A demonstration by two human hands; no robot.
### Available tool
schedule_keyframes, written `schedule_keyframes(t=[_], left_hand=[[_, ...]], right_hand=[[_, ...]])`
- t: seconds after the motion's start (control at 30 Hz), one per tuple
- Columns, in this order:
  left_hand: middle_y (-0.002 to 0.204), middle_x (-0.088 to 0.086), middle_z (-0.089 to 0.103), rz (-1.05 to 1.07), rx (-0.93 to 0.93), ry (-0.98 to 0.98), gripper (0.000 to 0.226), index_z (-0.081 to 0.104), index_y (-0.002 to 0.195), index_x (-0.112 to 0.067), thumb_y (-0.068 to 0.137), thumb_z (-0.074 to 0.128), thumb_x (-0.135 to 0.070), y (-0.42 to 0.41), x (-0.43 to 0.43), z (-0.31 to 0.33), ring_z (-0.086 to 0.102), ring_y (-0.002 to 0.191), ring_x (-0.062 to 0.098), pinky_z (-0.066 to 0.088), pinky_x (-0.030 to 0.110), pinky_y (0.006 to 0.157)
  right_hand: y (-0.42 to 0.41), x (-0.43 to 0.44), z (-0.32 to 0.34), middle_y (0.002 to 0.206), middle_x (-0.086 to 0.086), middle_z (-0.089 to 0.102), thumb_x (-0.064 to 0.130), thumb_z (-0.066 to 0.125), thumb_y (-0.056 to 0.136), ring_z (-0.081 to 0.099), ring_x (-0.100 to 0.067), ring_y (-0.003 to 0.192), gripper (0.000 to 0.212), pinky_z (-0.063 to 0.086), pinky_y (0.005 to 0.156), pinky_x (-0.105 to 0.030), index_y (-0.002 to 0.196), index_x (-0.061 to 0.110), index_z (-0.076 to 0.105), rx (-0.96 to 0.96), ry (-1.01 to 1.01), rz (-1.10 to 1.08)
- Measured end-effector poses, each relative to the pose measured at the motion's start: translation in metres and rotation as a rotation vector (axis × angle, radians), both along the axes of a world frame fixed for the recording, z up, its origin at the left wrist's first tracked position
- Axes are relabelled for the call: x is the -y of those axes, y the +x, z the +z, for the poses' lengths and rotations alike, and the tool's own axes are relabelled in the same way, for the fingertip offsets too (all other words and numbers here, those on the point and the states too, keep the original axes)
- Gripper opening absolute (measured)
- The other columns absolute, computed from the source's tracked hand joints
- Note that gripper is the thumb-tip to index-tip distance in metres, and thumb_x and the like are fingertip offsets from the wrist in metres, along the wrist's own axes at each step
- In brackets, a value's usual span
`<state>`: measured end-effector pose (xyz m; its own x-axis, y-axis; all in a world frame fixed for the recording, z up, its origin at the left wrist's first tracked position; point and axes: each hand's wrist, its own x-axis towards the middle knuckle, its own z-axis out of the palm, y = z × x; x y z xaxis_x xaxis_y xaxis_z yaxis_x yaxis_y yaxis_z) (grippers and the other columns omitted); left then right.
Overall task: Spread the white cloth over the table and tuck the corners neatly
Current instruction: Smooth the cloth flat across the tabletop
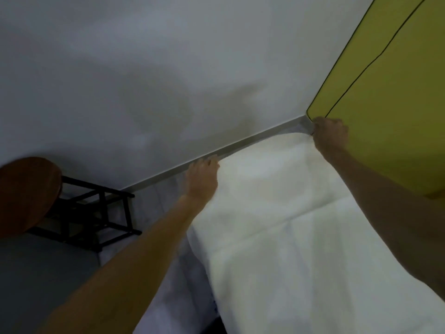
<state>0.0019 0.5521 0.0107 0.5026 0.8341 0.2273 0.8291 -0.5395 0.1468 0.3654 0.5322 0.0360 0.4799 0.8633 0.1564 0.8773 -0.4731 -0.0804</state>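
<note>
White cloth (277,213) lay over the table, covering its top up to the far edge along the white wall (144,68). Left hand (203,178) sat at the far-left corner, fingers curled onto the cloth edge, pinching it. Right hand (331,136) was closed on the cloth at the far-right corner, beside the yellow-green panel (390,104). Table surface itself was hidden. Wooden stool (26,191) stood off the table's left side, well apart.
</note>
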Motion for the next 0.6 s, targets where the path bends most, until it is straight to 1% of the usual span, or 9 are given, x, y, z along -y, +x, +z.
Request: schedule_keyframes(t=[0.03,0.07,0.1,0.2,0.27,0.33,0.47,0.53,0.6], left_hand=[[0.095,0.021,0.071,0.005,-0.003,-0.008,0.035,0.066,0.113,0.001,0.094,0.053,-0.026,-0.003,0.003,-0.010,0.068,0.083,0.039,0.055,0.041,0.069],[0.107,0.024,0.068,-0.015,0.003,-0.004,0.042,0.061,0.121,0.004,0.094,0.055,-0.028,-0.006,0.010,-0.020,0.067,0.095,0.041,0.055,0.044,0.080],[0.115,0.025,0.066,-0.068,0.045,-0.003,0.049,0.059,0.125,0.006,0.093,0.054,-0.031,-0.009,0.020,-0.027,0.065,0.103,0.041,0.054,0.046,0.087],[0.131,0.024,0.060,-0.327,0.156,-0.054,0.054,0.056,0.132,0.003,0.097,0.051,-0.038,-0.005,0.062,-0.038,0.058,0.118,0.040,0.050,0.049,0.099],[0.136,0.019,0.058,-0.447,0.147,-0.104,0.054,0.056,0.134,-0.002,0.098,0.051,-0.041,0.011,0.091,-0.037,0.055,0.126,0.035,0.047,0.047,0.104],[0.140,0.015,0.056,-0.555,0.104,-0.184,0.054,0.056,0.136,-0.006,0.098,0.049,-0.043,0.039,0.116,-0.029,0.051,0.132,0.032,0.043,0.047,0.109],[0.145,0.013,0.052,-0.827,-0.029,-0.302,0.053,0.054,0.138,-0.006,0.101,0.042,-0.042,0.102,0.174,-0.028,0.045,0.138,0.031,0.034,0.049,0.115],[0.150,0.014,0.046,-0.969,-0.094,-0.316,0.056,0.049,0.142,-0.005,0.101,0.038,-0.042,0.127,0.206,-0.035,0.038,0.142,0.031,0.033,0.052,0.114],[0.158,0.014,0.033,-1.075,-0.171,-0.276,0.063,0.040,0.148,-0.006,0.100,0.037,-0.047,0.140,0.224,-0.046,0.026,0.148,0.031,0.028,0.054,0.116]], right_hand=[[-0.004,0.001,-0.001,0.097,-0.033,0.067,0.013,0.052,0.093,0.063,-0.048,0.094,0.028,0.049,0.080,-0.049,0.108,-0.003,0.068,-0.055,-0.003,-0.012],[-0.007,0.007,-0.004,0.099,-0.033,0.066,0.023,0.051,0.094,0.064,-0.048,0.094,0.035,0.049,0.080,-0.049,0.109,-0.004,0.066,-0.092,-0.002,-0.006],[-0.011,0.018,-0.009,0.101,-0.033,0.066,0.028,0.052,0.094,0.064,-0.048,0.093,0.038,0.049,0.081,-0.051,0.110,-0.005,0.065,-0.110,0.014,0.006],[-0.031,0.072,-0.032,0.109,-0.030,0.067,0.023,0.058,0.097,0.064,-0.046,0.102,0.034,0.050,0.091,-0.053,0.117,-0.004,0.062,-0.149,0.191,-0.043],[-0.051,0.118,-0.045,0.122,-0.028,0.065,0.022,0.057,0.100,0.059,-0.045,0.119,0.037,0.044,0.103,-0.054,0.126,-0.003,0.060,-0.172,0.251,-0.165],[-0.071,0.166,-0.050,0.135,-0.024,0.060,0.025,0.051,0.103,0.051,-0.042,0.132,0.041,0.035,0.113,-0.055,0.134,-0.001,0.056,-0.210,0.224,-0.307],[-0.101,0.271,-0.064,0.145,-0.019,0.054,0.036,0.027,0.104,0.043,-0.039,0.141,0.056,0.025,0.120,-0.055,0.141,0.001,0.051,-0.306,0.148,-0.591],[-0.110,0.326,-0.069,0.151,-0.019,0.048,0.036,0.022,0.103,0.037,-0.037,0.145,0.060,0.021,0.123,-0.054,0.146,0.001,0.046,-0.342,0.139,-0.723],[-0.119,0.372,-0.073,0.160,-0.015,0.035,0.036,0.022,0.105,0.025,-0.032,0.152,0.059,0.008,0.126,-0.047,0.153,0.004,0.036,-0.371,0.125,-0.771]])
